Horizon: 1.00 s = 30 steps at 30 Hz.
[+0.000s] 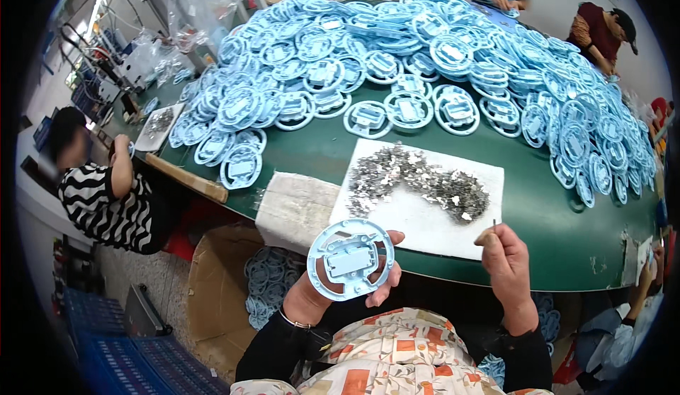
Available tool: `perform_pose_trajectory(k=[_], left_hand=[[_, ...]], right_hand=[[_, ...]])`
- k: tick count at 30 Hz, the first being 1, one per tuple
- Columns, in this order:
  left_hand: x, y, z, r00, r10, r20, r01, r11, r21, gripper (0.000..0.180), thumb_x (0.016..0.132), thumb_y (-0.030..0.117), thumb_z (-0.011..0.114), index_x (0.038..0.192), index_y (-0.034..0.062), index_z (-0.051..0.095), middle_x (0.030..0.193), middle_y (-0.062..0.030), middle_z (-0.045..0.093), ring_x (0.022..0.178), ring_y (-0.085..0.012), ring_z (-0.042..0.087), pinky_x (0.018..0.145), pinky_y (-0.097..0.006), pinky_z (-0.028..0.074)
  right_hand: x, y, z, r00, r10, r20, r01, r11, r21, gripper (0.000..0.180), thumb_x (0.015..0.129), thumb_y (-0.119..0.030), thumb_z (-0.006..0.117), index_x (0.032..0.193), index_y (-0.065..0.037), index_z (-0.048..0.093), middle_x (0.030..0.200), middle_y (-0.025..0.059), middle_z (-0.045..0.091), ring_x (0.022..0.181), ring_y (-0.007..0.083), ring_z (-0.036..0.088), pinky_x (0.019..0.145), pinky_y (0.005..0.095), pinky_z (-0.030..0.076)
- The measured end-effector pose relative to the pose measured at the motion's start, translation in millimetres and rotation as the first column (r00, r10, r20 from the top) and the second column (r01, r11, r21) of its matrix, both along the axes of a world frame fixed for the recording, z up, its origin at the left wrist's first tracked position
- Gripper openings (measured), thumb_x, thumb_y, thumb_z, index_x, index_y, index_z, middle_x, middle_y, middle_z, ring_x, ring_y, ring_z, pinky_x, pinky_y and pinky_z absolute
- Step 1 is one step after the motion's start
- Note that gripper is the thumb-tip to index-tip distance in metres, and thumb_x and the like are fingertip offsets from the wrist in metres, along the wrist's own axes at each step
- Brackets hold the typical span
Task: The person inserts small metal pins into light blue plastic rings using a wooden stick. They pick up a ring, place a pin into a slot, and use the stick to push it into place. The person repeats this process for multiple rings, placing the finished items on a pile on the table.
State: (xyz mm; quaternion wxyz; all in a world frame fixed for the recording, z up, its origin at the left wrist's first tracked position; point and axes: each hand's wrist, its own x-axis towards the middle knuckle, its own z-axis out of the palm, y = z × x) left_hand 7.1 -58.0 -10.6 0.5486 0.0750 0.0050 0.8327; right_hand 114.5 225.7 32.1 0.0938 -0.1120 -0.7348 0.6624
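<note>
A light blue round plastic part (352,259), ring-shaped with a boxy frame across its middle, is held up in front of me. My left hand (386,271) grips it from beneath and behind, fingers wrapped at its right edge. To the right, my right hand (504,250) pinches a small thin dark metal piece (494,223) upright between thumb and fingertips. The two hands are apart. Just beyond them, a white foam sheet (425,236) carries a scattered heap of small dark metal pieces (453,193) mixed with white bits.
A large pile of blue parts (382,41) covers the far side of the green table (545,232). A cloth-wrapped pad (297,204) adjoins the foam sheet. Below the table edge stands a cardboard box (219,282) with more parts. Other people work around the table, one (99,182) at left.
</note>
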Motion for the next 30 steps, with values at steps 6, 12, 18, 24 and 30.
perform_pose_trajectory(k=[6, 12, 18, 24, 30], left_hand=[[19, -174, -37, 0.924, 0.239, -0.297, -0.351, 0.838, -0.417, 0.073, 0.098, 0.045, 0.058, 0.150, -0.0039, 0.045, 0.119, -0.0347, 0.061, 0.085, -0.0393, 0.068, 0.069, -0.043, 0.056], [34, -336, -80, 0.853, -0.197, -0.483, -0.522, -0.304, -0.797, 0.038, 0.103, 0.021, 0.049, 0.129, -0.0030, 0.062, 0.100, -0.0157, 0.072, 0.083, -0.0225, 0.071, 0.074, -0.034, 0.058], [-20, -180, 65, 0.523, -0.437, -0.731, -0.844, -0.387, -0.373, 0.023, 0.100, 0.016, 0.061, 0.106, -0.0034, 0.071, 0.081, -0.0065, 0.071, 0.072, -0.0118, 0.067, 0.066, -0.027, 0.053], [-134, 35, 107, -0.308, -0.583, -0.751, -0.941, 0.300, 0.153, 0.020, 0.093, 0.016, 0.068, 0.103, -0.0006, 0.073, 0.093, -0.0126, 0.072, 0.073, -0.0213, 0.068, 0.065, -0.031, 0.053], [-204, 154, 71, -0.398, -0.839, -0.370, -0.913, 0.401, 0.073, 0.057, 0.086, 0.030, 0.074, 0.134, 0.0046, 0.061, 0.127, -0.0202, 0.066, 0.118, -0.0383, 0.062, 0.100, -0.048, 0.050]], right_hand=[[17, 33, -11, 0.998, -0.049, -0.050, 0.052, 0.998, 0.046, 0.029, 0.107, -0.028, 0.060, 0.093, -0.002, 0.064, 0.067, -0.0085, 0.047, 0.059, 0.0005, 0.040, 0.054, 0.0195, 0.031], [29, 59, -30, 0.982, -0.167, -0.089, 0.162, 0.985, -0.056, 0.028, 0.107, -0.026, 0.059, 0.093, -0.002, 0.063, 0.066, -0.0091, 0.046, 0.057, 0.0000, 0.038, 0.051, 0.0198, 0.028], [33, 58, -49, 0.969, -0.224, -0.108, 0.239, 0.958, 0.158, 0.025, 0.104, -0.018, 0.062, 0.089, 0.001, 0.066, 0.063, -0.0059, 0.050, 0.058, 0.0024, 0.041, 0.053, 0.0226, 0.033], [39, 62, -46, 0.955, -0.280, -0.102, 0.295, 0.934, 0.201, 0.023, 0.103, -0.017, 0.063, 0.089, 0.001, 0.067, 0.062, -0.0035, 0.051, 0.057, 0.0034, 0.043, 0.053, 0.0235, 0.037], [36, 61, -46, 0.957, -0.267, -0.112, 0.285, 0.935, 0.211, 0.022, 0.102, -0.015, 0.063, 0.088, 0.002, 0.066, 0.063, -0.0024, 0.052, 0.057, 0.0043, 0.044, 0.055, 0.0242, 0.039]])
